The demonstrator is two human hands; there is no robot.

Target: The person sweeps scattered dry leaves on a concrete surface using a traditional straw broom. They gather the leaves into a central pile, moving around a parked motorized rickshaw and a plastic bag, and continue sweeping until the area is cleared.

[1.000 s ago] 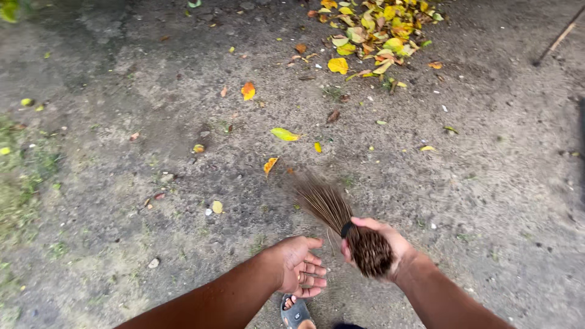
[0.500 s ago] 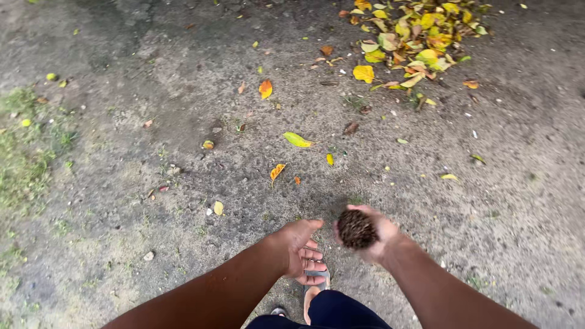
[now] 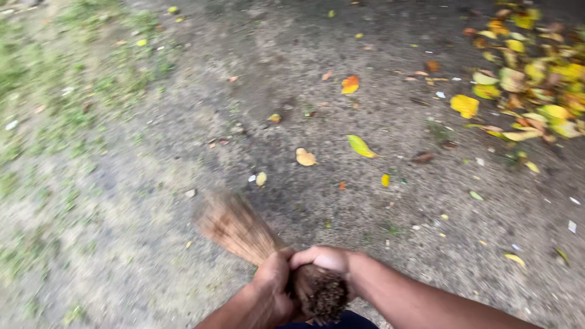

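Head view, broom (image 3: 244,234) gripped by left hand (image 3: 274,286), right hand (image 3: 323,259)

The sweeping end of the stick broom (image 3: 234,228) was smeared by motion blur; single sticks could not be resolved. Its bound end was partly covered by the left hand (image 3: 274,289) and right hand (image 3: 323,261). Both forearms were cut off by the bottom edge. The leaf pile (image 3: 536,85) was cut by the right edge and blurred. Small specks across the ground (image 3: 152,201) could not be identified.
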